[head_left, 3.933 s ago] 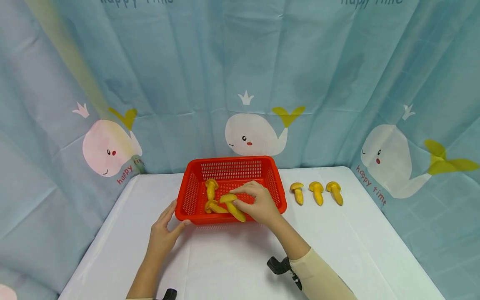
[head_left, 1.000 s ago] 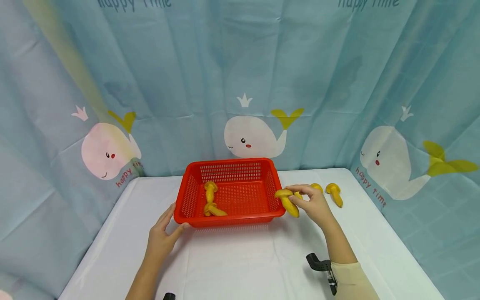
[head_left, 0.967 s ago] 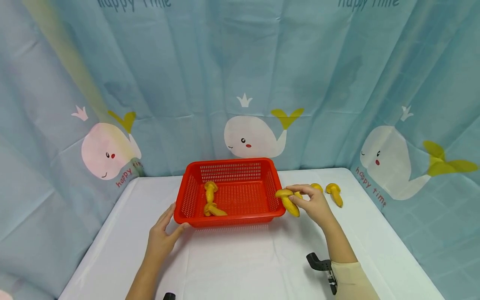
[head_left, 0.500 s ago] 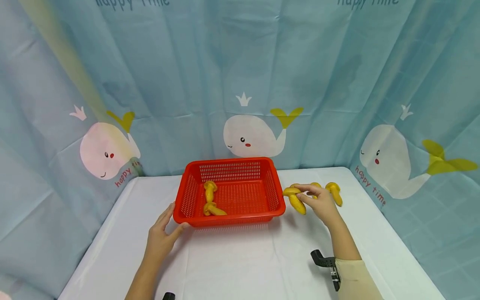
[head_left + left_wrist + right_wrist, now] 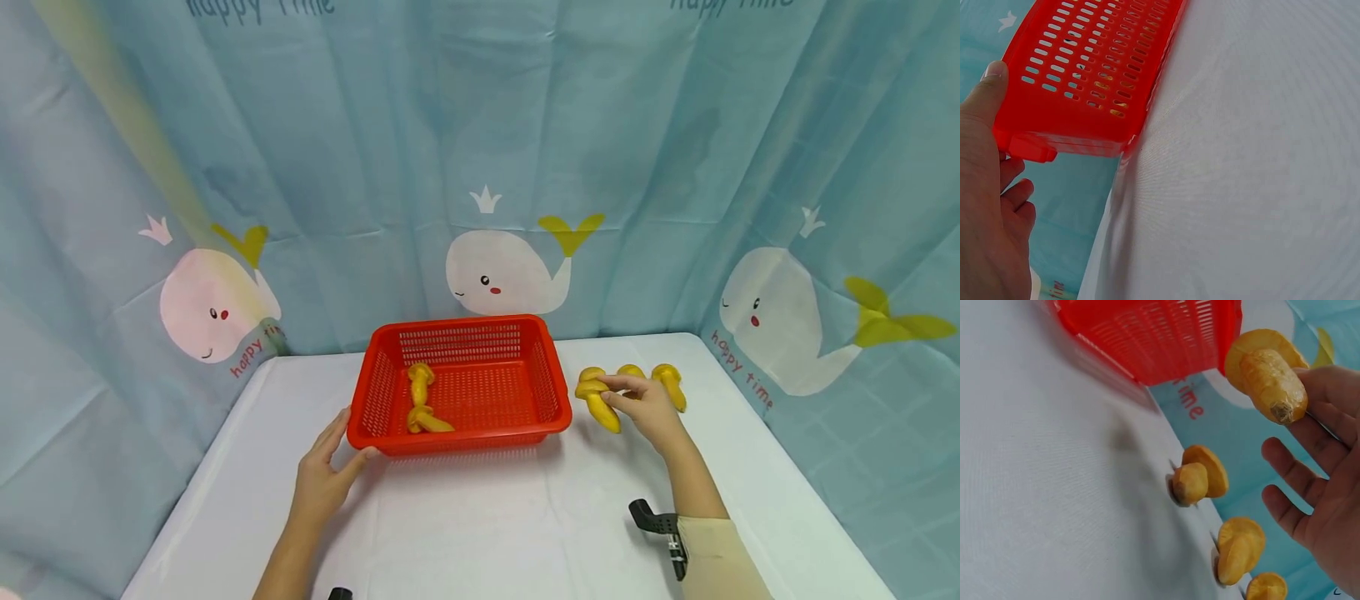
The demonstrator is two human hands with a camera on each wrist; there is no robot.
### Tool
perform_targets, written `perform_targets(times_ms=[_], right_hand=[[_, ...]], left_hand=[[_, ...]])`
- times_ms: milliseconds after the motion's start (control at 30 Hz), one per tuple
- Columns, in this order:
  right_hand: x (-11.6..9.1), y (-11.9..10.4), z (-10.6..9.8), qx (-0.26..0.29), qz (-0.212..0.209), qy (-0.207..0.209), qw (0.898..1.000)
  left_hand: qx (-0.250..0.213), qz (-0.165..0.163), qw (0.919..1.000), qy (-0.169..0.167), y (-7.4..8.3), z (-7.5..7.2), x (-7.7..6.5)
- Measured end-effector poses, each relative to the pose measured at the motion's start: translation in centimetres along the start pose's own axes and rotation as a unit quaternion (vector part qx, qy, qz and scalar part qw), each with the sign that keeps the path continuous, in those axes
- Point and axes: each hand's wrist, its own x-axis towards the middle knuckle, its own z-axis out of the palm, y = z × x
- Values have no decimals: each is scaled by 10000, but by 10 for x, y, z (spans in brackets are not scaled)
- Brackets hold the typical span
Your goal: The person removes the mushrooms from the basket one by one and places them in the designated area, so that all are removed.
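A red plastic basket [image 5: 465,438] stands mid-table with two yellow toy mushrooms [image 5: 421,380] [image 5: 429,420] lying inside. My right hand [image 5: 639,405] pinches a third yellow mushroom [image 5: 602,403] by its stem, low over the table just right of the basket. In the right wrist view this held mushroom [image 5: 1267,369] sits between thumb and fingers, near the basket [image 5: 1147,337]. Three more mushrooms [image 5: 592,373] [image 5: 632,371] [image 5: 670,384] lie in a row behind it. My left hand [image 5: 324,473] rests at the basket's near-left corner, thumb on the wall [image 5: 1085,81], fingers straight.
The white table cloth [image 5: 480,517] runs from the basket to the near edge. A blue whale-print curtain [image 5: 510,267] closes the back and both sides. A black wrist mount [image 5: 660,527] sits on my right forearm.
My right hand lifted one mushroom out of the basket, carried it right over the rim and lowered it beside the row of three. The left hand and basket stayed put.
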Motion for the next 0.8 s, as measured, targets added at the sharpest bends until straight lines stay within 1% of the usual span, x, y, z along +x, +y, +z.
perform_targets(times_ms=[133, 200, 333, 433, 533, 633, 800], right_hand=[[-2, 6, -4, -42, 166, 91, 9998], [-2, 8, -5, -40, 177, 97, 9998], [1, 12, -4, -74, -13, 21, 10000], [1, 16, -2, -272, -203, -16, 9994], [1, 21, 0, -517, -256, -10, 9983], [0, 25, 1, -679, -193, -16, 9975], [-1, 32, -1, -762, 111, -107, 9970]], left_hand=[[-76, 140, 9999, -33, -3, 4, 1], [-63, 187, 9998, -19, -4, 4, 0], [-35, 146, 9999, 81, -4, 2, 0], [-12, 117, 9999, 95, -5, 2, 0], [42, 144, 9999, 77, -6, 2, 1], [26, 97, 9999, 66, -6, 2, 1], [64, -20, 10000, 44, -4, 1, 1]])
